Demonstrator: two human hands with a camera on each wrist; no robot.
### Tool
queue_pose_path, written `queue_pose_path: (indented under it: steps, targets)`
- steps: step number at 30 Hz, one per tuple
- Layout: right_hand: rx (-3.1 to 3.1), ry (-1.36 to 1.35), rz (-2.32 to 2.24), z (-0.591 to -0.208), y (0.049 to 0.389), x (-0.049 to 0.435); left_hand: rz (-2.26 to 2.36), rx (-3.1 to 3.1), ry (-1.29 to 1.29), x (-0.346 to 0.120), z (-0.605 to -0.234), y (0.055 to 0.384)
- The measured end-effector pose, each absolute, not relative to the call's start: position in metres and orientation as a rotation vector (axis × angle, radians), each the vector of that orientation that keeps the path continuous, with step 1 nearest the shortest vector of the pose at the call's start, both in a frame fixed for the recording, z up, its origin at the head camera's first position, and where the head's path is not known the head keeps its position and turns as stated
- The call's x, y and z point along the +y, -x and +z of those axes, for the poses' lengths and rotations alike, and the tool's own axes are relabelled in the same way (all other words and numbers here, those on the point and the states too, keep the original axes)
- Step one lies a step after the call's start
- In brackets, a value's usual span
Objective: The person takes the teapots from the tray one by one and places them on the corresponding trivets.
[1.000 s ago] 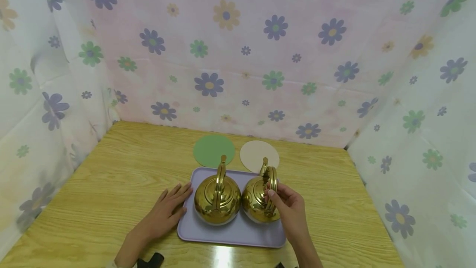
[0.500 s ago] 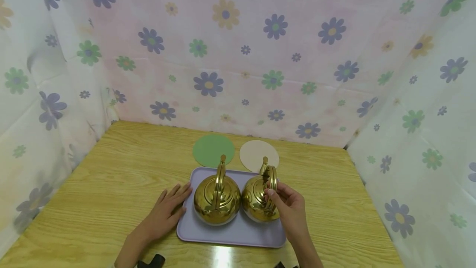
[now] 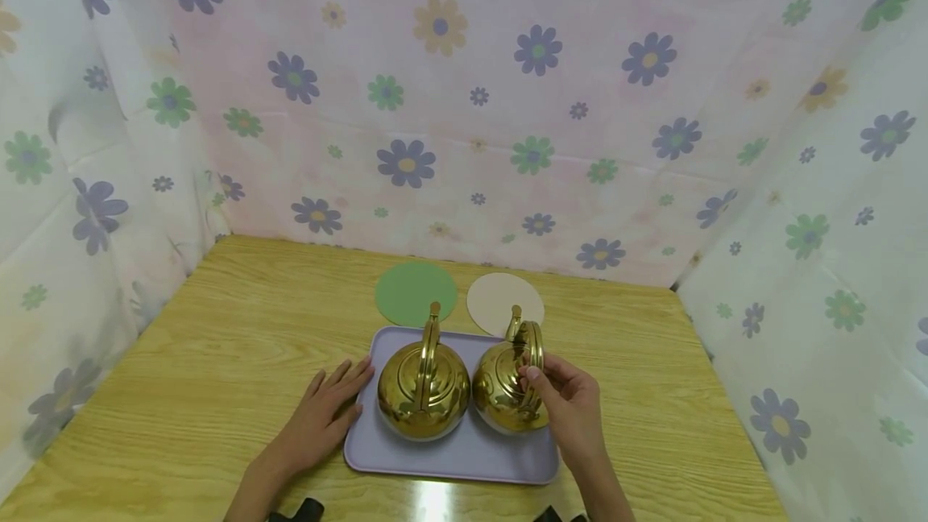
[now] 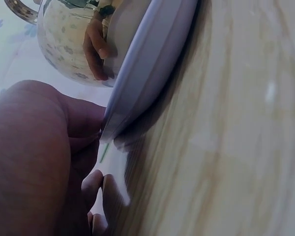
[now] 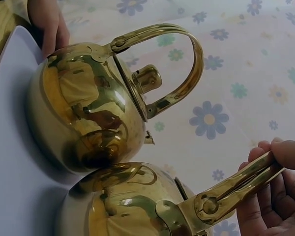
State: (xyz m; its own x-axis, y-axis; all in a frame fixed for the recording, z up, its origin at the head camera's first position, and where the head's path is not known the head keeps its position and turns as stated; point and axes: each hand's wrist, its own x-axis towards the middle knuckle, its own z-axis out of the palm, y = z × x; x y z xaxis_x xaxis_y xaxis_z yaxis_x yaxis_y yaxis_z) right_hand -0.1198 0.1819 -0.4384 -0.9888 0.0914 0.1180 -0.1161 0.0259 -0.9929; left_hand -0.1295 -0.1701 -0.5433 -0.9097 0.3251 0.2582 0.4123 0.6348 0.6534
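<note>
Two shiny golden kettles stand side by side on a lilac tray point(image 3: 449, 459). My right hand point(image 3: 576, 405) pinches the arched handle point(image 5: 238, 189) of the right kettle point(image 3: 500, 389) between thumb and fingers. That handle leans to the right, toward the hand. On the left kettle point(image 3: 424, 389) the handle point(image 5: 194, 64) stands upright over the knobbed lid point(image 5: 148, 78). My left hand point(image 3: 322, 417) lies at the tray's left edge with its fingers extended, the fingertips touching the rim. From the left wrist, thumb and fingers show against the raised tray rim point(image 4: 137, 73).
Behind the tray, a green round mat point(image 3: 415, 292) and a beige round mat point(image 3: 505, 302) lie on the wood-grain table point(image 3: 239, 329). The right kettle's spout reaches over the beige mat in the head view. Flowered cloth point(image 3: 464, 119) walls the table at the back and both sides.
My right hand has shifted slightly to the right, and the handle and right kettle have moved a little with it. The left hand stays at the tray edge.
</note>
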Motion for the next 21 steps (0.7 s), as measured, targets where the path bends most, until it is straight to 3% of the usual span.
queue_pose_path:
  steps: [21]
  targets:
    - [-2.109,-0.094,2.084,-0.4374,0.1261,0.1840,-1.059,-2.699,0.620,-0.1678,-0.5459,0.1300]
